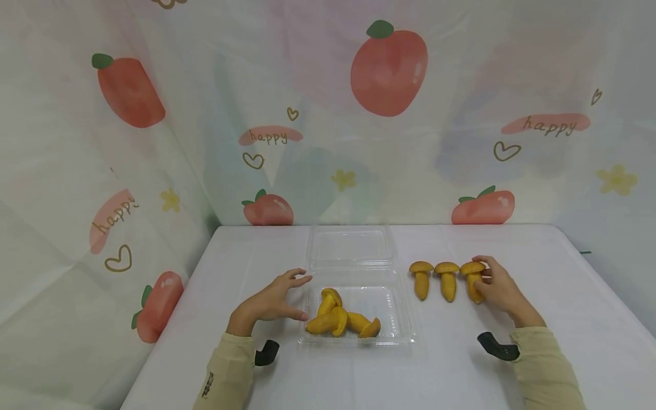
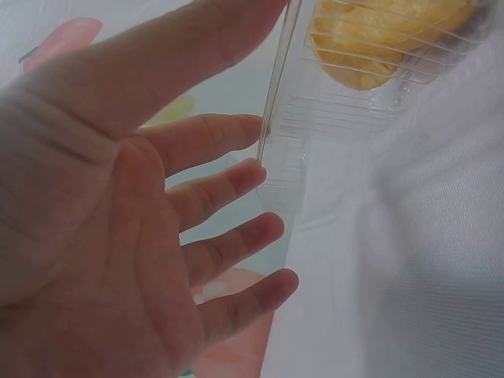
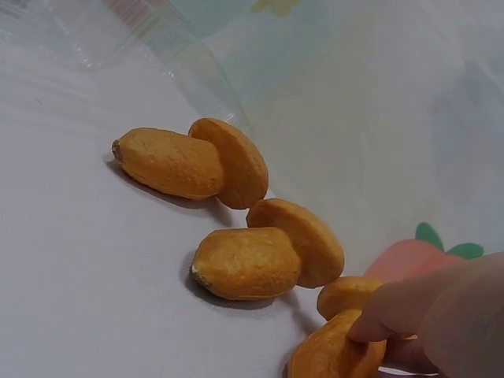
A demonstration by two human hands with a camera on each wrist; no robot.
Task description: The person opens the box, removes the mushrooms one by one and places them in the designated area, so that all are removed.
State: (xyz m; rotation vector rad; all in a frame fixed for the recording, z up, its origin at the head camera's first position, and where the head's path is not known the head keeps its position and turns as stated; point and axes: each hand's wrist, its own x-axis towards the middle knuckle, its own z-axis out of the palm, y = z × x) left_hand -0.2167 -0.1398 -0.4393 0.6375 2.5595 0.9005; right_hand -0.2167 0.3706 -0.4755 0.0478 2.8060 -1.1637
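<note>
My right hand (image 1: 503,289) pinches the rightmost yellow mushroom (image 1: 471,276) of a row of three, thumb on its stem and fingers at its cap. To its left lie the middle mushroom (image 1: 448,281) and the left mushroom (image 1: 421,280), caps facing the back. My left hand (image 1: 270,299) is spread at the left side of a clear plastic box (image 1: 405,322), its fingertips right at the wall and nothing in its grasp. Inside the box three yellow mushrooms (image 1: 328,323) lie jumbled toward the front left. The box's lid (image 1: 351,247) is folded back flat behind it.
A white cloth covers the table (image 1: 359,378). Behind it hangs a curtain (image 1: 328,171) printed with fruit and the word "happy", which also runs along the left side. Black curved pieces (image 1: 497,347) stick out at both wrists.
</note>
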